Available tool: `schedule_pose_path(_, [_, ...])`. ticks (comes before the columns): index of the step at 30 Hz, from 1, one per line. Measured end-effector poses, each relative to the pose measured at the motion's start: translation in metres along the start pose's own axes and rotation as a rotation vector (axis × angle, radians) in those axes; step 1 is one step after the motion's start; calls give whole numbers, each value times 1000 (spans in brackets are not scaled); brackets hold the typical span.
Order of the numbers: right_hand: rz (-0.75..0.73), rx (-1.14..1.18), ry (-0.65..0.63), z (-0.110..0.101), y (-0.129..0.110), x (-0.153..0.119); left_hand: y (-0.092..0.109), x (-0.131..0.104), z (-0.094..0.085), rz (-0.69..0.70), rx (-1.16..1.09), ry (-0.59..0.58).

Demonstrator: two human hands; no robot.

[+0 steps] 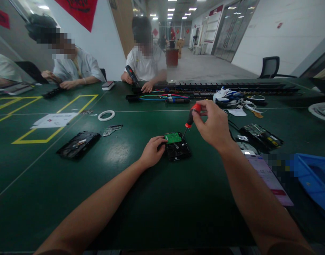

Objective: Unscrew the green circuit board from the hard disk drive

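Note:
A black hard drive [178, 153] lies on the green table in front of me, with a green circuit board [173, 137] across its far part. My left hand [152, 151] grips the drive's left edge, fingers bent at the board's corner. In my right hand [214, 124] is a red and black screwdriver [189, 118], held by its handle and tilted. Its shaft points down to the right edge of the circuit board. Whether the tip sits in a screw is too small to tell.
Left lie another black drive [78, 144], a loose metal plate [112, 130] and a white tape roll [106, 115]. Right are a phone [270, 179], a circuit-board unit [262, 136], gloves [226, 95] and a blue bin [315, 180]. Across the table a person holds a power screwdriver [131, 73].

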State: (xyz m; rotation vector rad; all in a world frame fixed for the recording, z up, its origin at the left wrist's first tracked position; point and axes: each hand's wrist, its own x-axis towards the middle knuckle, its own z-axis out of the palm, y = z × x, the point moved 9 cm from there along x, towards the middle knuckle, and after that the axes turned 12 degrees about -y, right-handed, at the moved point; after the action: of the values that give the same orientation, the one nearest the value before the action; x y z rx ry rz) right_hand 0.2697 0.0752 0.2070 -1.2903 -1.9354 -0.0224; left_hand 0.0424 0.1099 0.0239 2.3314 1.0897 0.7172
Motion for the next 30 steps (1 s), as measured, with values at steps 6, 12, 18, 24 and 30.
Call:
schedule_pose_path(6, [-33,-53,-6,-2,-6,0,-1,0,1,-2,0,0])
schedule_pose_path(12, [-38,-24,-38,2,-4,1,-2,0,1,3,-1,12])
schedule_pose_path(18, [-53,-81,-29,1,-7,0,-2,0,1,1,-1,4])
schedule_pose_path(24, [-52,-46,-19,1,-5,0,-3,0,1,-3,0,-3])
schedule_pose_path(30, [-44,-56,1,-5,-8,0,-4,0,2,4,1,1])
